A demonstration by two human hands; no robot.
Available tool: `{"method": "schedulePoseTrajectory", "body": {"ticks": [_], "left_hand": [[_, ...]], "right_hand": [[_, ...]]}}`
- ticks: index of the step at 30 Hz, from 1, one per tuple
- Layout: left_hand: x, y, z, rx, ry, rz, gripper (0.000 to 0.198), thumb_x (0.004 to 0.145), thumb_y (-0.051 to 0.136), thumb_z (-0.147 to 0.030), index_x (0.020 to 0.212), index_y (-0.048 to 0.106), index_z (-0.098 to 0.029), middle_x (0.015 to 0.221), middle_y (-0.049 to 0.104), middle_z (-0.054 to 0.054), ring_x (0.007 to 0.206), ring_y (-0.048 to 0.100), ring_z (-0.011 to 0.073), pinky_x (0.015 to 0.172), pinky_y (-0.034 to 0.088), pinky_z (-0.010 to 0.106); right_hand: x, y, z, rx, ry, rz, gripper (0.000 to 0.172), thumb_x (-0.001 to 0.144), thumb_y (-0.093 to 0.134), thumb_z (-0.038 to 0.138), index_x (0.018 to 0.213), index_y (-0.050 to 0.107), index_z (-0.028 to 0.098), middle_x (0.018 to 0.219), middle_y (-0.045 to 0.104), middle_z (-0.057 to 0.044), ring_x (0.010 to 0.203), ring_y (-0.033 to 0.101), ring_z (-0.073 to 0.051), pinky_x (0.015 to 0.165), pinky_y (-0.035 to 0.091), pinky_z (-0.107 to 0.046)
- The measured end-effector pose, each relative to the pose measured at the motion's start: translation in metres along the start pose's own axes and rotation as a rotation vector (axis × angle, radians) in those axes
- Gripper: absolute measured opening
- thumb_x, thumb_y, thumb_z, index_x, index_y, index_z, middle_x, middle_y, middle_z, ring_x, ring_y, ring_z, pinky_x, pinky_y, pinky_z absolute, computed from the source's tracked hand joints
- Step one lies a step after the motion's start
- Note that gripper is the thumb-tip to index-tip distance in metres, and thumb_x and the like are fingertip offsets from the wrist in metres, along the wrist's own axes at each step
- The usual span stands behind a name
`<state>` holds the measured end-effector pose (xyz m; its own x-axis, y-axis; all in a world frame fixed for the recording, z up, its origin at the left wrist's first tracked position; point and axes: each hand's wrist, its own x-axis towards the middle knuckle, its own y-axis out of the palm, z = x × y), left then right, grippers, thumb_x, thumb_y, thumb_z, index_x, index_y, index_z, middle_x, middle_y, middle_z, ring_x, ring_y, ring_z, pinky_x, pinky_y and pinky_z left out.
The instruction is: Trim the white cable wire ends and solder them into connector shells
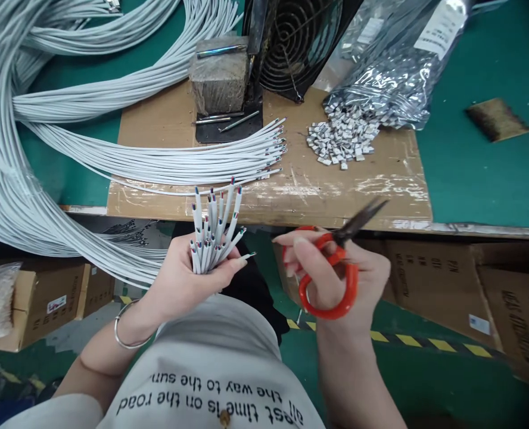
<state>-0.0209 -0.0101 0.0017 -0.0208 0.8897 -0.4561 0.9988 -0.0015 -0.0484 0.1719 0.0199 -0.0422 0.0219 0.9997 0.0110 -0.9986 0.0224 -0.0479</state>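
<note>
My left hand (197,262) is wrapped round a bundle of white cables (213,229), whose cut ends point up and show small coloured wires inside. One cable sticks out to the right by the thumb. In my right hand (336,268) is a pair of scissors (329,274) with orange-red handles. The fingers are through the handle loops, and the dark blades point up and to the right, away from the cables. Another bundle of white cables (211,161) lies on the cardboard, its ends toward the right.
Small white connectors (345,134) spill from a silvery bag (394,65). A black fan (295,42) stands beside a wrapped block (220,77) with metal tools. Thick white cable coils (0,143) fill the left side. Cardboard boxes (443,286) stand below the table edge.
</note>
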Motion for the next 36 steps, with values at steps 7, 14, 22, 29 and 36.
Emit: {"method": "schedulePoseTrajectory", "body": {"ticks": [7,14,22,29,36], "left_hand": [[-0.002,0.001,0.003,0.032,0.030,-0.001,0.020,0.081,0.081,-0.023,0.070,0.066,-0.016,0.061,0.054,-0.003,0.054,0.044,0.0076,0.049,0.038,0.019],[-0.002,0.002,0.004,0.123,0.068,-0.003,0.018,0.080,0.082,-0.024,0.072,0.069,-0.016,0.063,0.059,-0.001,0.058,0.049,0.0105,0.051,0.042,0.021],[-0.004,-0.001,0.005,0.107,0.054,0.027,0.020,0.081,0.082,-0.026,0.071,0.068,-0.016,0.056,0.054,-0.004,0.053,0.045,0.0091,0.049,0.039,0.021],[-0.001,-0.001,0.002,0.096,0.039,0.047,0.018,0.082,0.078,-0.024,0.070,0.066,-0.016,0.058,0.052,-0.004,0.053,0.042,0.0081,0.048,0.036,0.020],[-0.001,0.000,0.002,0.105,0.032,0.064,0.019,0.082,0.075,-0.024,0.069,0.064,-0.016,0.063,0.052,-0.003,0.059,0.044,0.0103,0.052,0.037,0.022]], "right_hand": [[-0.001,0.001,0.007,-0.039,-0.012,0.303,0.009,0.083,0.081,0.020,0.087,0.087,0.026,0.063,0.067,0.001,0.054,0.055,-0.013,0.048,0.044,-0.027],[-0.003,0.005,0.006,-0.005,0.037,0.285,0.015,0.079,0.078,0.016,0.067,0.080,0.024,0.053,0.062,0.002,0.048,0.053,-0.013,0.044,0.043,-0.026],[0.004,-0.008,-0.004,0.141,0.134,0.010,0.011,0.082,0.078,0.022,0.074,0.087,0.022,0.048,0.063,0.002,0.032,0.044,-0.008,0.035,0.037,-0.024],[-0.004,0.000,-0.001,0.014,0.053,0.291,0.024,0.096,0.073,0.029,0.075,0.082,0.021,0.060,0.066,0.001,0.049,0.056,-0.011,0.046,0.044,-0.025],[-0.006,0.006,-0.002,-0.227,-0.448,0.260,0.021,0.091,0.073,0.006,0.078,0.068,0.022,0.065,0.058,0.002,0.058,0.049,-0.011,0.053,0.041,-0.027]]}}
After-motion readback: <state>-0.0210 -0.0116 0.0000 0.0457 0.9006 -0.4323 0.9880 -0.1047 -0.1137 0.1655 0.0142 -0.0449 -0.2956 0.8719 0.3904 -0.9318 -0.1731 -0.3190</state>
